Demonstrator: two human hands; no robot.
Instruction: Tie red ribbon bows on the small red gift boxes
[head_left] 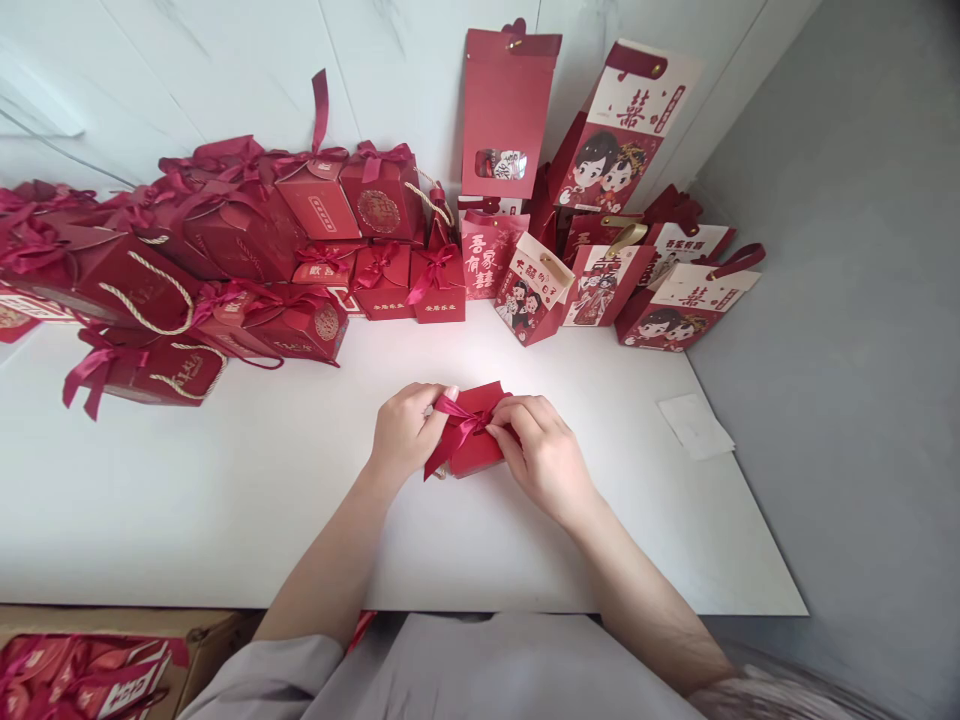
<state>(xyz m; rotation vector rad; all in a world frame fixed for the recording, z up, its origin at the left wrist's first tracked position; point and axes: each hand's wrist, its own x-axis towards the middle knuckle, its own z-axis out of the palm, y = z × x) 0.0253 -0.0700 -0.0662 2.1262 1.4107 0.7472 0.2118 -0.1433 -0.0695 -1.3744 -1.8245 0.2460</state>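
Note:
A small red gift box (480,458) sits on the white table in front of me. Across its top lies a dark pink satin ribbon (466,420), tied in a bow. My left hand (409,428) is at the box's left side, thumb and fingers closed on the ribbon's left loop. On the other side, my right hand (541,450) pinches the ribbon close to the knot. A bit of cream cord shows under the box's lower left edge. The right part of the bow is hidden behind my right fingers.
Stacked red boxes with ribbons (240,235) fill the back left of the table (300,520). Printed red and white gift boxes (622,150) stand at the back right. White paper (694,425) lies by the grey wall. A cardboard carton (202,640) holds more boxes below left.

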